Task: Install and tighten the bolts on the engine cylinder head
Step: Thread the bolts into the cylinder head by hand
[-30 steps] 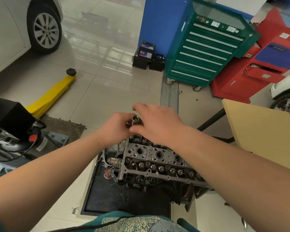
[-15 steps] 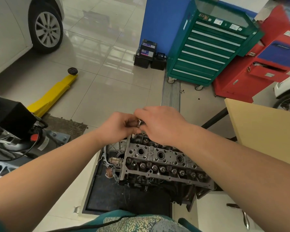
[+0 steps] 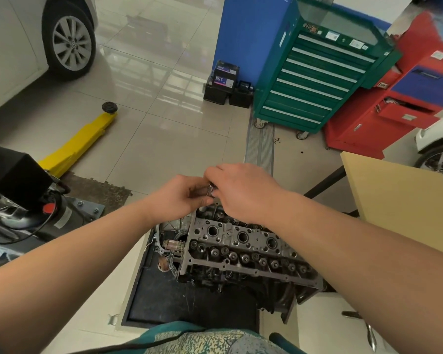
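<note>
Both hands have dropped closer to the engine: left hand (image 3: pixel 175 196) and right hand (image 3: pixel 243 190) pinch a small metal piece (image 3: pixel 210 188) between their fingers, just above the cylinder head (image 3: pixel 241 246)'s far-left corner; yellow jack (image 3: pixel 79 144) far left.

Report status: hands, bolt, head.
Left hand and right hand both pinch a small metal piece, likely a bolt, above the cylinder head far edge. Not yet seated. Nothing in the way.
</note>
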The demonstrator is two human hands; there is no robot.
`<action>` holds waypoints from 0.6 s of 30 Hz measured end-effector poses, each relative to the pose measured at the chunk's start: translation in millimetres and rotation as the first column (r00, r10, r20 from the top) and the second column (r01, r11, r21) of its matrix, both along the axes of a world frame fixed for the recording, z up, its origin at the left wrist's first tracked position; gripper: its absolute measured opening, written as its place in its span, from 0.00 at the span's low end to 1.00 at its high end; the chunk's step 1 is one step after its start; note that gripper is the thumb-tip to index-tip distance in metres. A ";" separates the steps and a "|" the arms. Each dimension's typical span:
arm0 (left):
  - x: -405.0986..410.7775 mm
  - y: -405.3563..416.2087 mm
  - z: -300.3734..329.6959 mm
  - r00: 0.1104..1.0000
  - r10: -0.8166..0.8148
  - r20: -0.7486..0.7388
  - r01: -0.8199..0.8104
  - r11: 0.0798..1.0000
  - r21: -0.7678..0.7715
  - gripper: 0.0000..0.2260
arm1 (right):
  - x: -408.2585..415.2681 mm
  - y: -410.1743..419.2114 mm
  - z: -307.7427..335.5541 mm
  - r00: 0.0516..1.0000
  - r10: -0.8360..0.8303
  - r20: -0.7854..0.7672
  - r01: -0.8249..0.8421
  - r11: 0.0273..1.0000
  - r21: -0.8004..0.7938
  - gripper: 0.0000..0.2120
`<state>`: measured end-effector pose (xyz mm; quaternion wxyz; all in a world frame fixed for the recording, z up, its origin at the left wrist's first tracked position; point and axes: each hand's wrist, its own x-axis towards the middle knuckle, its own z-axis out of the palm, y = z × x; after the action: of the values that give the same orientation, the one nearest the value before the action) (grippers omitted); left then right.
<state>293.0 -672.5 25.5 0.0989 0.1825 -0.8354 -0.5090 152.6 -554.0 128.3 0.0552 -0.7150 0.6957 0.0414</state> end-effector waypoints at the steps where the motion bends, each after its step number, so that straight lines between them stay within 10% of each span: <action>1: -0.1 2.7 1.6 1.000 -0.025 -0.011 0.025 0.999 0.036 0.10 | 1.6 -1.5 -0.1 0.999 -0.044 -0.017 0.043 0.999 -0.012 0.11; 8: -4.6 7.5 3.0 0.989 0.119 -0.083 -0.130 0.982 -0.136 0.03 | 12.7 -8.0 -0.2 0.977 -0.119 -0.176 0.110 0.992 -0.059 0.16; 18: -0.2 12.2 -0.3 0.997 0.055 -0.060 -0.051 0.997 0.057 0.08 | 15.5 -7.6 -7.3 0.984 -0.144 -0.106 0.143 0.990 -0.015 0.11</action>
<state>292.8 -660.3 25.1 0.1327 0.1916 -0.8123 -0.5346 168.1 -561.6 121.0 0.0181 -0.6600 0.7476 0.0726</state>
